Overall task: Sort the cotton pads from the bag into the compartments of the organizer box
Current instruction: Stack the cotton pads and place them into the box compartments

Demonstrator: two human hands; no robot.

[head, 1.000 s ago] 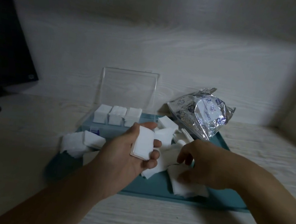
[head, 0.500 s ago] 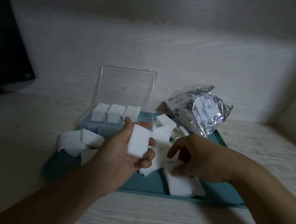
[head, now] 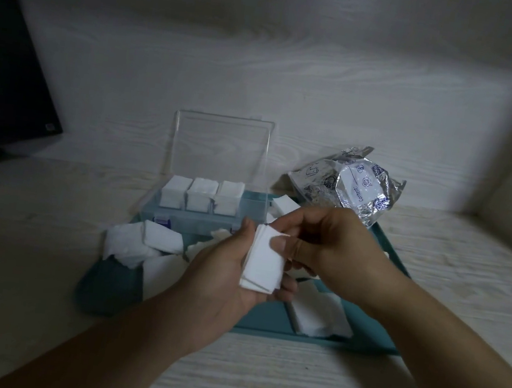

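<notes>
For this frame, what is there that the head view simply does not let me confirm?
- How many cotton pads are in the stack held by the left hand: the right hand covers its top edge.
- The organizer box: its fourth compartment is too dim to tell filled or empty.
- Whether the bag still holds pads: foil is opaque.
- The print on the bag: too small.
</notes>
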